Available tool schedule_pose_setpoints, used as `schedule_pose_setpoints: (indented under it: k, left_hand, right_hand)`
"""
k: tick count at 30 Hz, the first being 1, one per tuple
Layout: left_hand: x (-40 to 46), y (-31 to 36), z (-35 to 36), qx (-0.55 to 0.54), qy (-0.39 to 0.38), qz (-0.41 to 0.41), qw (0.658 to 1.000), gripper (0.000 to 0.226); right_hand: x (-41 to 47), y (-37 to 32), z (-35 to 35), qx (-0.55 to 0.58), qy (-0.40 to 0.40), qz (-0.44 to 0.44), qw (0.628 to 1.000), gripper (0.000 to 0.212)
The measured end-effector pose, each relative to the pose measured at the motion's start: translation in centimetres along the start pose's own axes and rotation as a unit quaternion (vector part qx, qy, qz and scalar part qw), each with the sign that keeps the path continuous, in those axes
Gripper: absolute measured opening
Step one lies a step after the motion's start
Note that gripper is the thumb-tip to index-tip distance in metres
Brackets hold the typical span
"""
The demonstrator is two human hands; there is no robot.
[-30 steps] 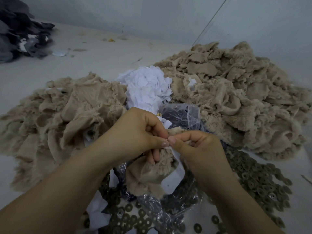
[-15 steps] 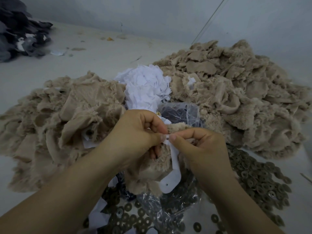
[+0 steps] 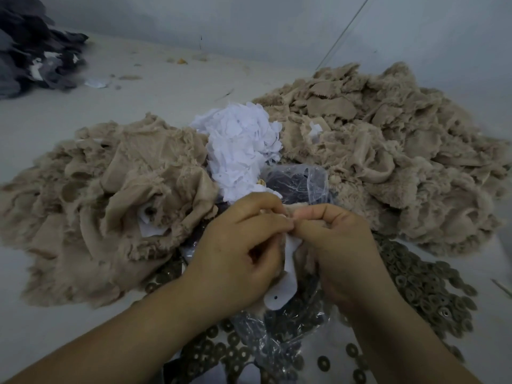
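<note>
Grip: left hand point(image 3: 238, 256), right hand point(image 3: 338, 253) pinch fur piece point(image 3: 289, 210), mostly hidden

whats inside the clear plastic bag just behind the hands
Through the clear plastic bag a mass of small dark pieces shows, too blurred to identify. Its near side is covered by the left hand, the right hand and the tan fabric piece they pinch.

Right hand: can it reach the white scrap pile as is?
Likely yes once freed: only the clear plastic bag lies between right hand and white scrap pile. Now it pinches the beige plush piece with the left hand.
</note>
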State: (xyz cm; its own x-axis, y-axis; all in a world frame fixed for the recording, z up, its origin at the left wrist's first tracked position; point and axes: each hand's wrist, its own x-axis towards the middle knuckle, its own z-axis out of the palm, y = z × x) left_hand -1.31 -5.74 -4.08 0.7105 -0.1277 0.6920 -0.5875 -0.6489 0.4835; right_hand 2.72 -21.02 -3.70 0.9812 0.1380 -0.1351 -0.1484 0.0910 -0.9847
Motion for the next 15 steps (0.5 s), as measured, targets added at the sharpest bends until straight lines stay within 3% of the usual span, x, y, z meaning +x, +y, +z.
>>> schedule_pose_setpoints:
  k: [4, 8, 15]
  left_hand:
    - [-0.5, -1.0, -0.5, 0.019, -0.042, 0.042, 0.998, 0.022]
    - [-0.6, -1.6, -0.9, 0.080, -0.072, 0.099, 0.989, 0.022]
    - [-1.2, -1.8, -1.0, 0.060, -0.071, 0.116, 0.989, 0.013]
  right_hand:
    - [0.0, -0.1, -0.1, 0.032, -0.020, 0.045, 0.998, 0.010]
    - [-0.1, -0.4, 0.1, 0.049, -0.046, 0.083, 0.994, 0.020]
    - [-0.6, -1.6, -0.7, -0.012, -0.106, 0.088, 0.990, 0.015]
